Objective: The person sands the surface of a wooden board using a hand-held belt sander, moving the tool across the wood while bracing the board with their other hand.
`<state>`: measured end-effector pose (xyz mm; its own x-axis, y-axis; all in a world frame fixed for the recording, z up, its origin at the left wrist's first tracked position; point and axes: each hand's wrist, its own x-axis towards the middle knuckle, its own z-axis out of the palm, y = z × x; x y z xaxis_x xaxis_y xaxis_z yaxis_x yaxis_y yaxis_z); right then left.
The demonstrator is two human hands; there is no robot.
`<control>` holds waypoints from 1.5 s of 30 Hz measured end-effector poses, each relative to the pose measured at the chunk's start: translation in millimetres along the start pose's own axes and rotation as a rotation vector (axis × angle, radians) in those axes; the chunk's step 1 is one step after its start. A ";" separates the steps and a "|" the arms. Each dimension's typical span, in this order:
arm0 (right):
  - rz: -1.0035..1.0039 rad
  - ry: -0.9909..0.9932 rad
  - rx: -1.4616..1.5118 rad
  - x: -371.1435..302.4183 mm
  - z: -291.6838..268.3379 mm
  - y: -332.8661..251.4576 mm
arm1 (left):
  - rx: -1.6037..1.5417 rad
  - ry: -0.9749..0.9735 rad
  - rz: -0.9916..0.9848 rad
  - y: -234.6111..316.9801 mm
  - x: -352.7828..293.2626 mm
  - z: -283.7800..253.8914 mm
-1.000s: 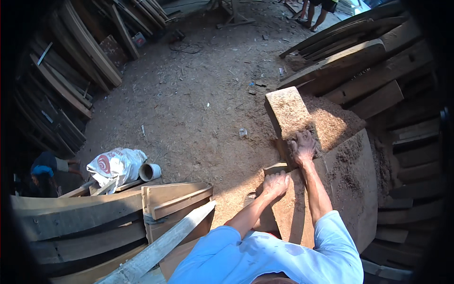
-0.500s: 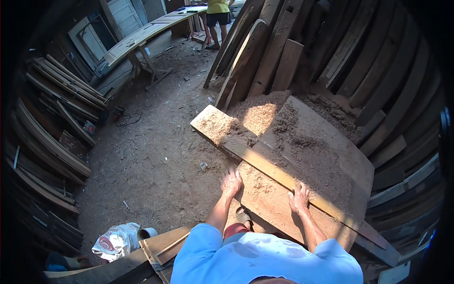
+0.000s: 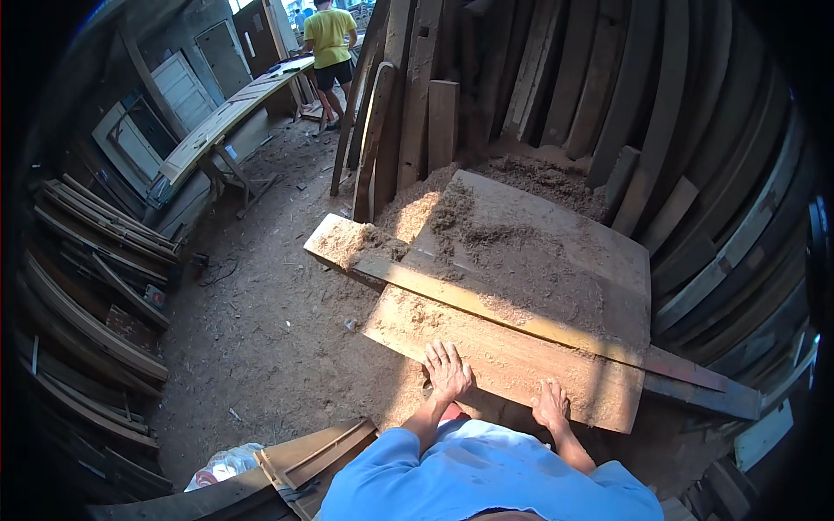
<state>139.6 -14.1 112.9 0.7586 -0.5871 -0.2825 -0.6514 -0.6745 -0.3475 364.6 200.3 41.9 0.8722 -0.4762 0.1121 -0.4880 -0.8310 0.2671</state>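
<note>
A wide wooden board, dusted with sawdust, lies at a slant before me. My left hand rests on its near edge, fingers spread and stretched over the top. Farther right on that edge is my right hand, its fingers lying on the wood and the thumb a little apart; neither hand grips anything that I can see. Along the board's far side runs a long yellowish wooden beam, its left end heaped with sawdust. Beyond the beam lies a large flat panel, partly covered with shavings.
Tall planks lean behind and to the right. Stacked timber lines the left. A long bench stands far off beside a person in a yellow shirt. Near my left are a wooden frame and a plastic bag.
My right hand has left the beam and moved onto the board's near edge. My left hand has come onto the board from beside its left end. The view has shifted.
</note>
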 end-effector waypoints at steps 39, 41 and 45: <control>1.163 0.152 0.907 -270.1 281.8 -5.7 | -0.201 -0.727 1.370 158.8 44.5 39.1; 1.163 0.216 0.902 -287.6 299.2 -6.5 | -0.179 -0.733 1.385 183.0 29.0 49.4; 1.106 0.363 0.945 -306.4 327.0 16.1 | -0.090 -0.637 1.337 209.3 5.2 68.6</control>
<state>-98.9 301.3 -98.5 -0.2349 -0.7651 -0.5995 -0.5219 0.6196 -0.5863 264.7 4.2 32.7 -0.3836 -0.9174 -0.1056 -0.8727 0.3228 0.3663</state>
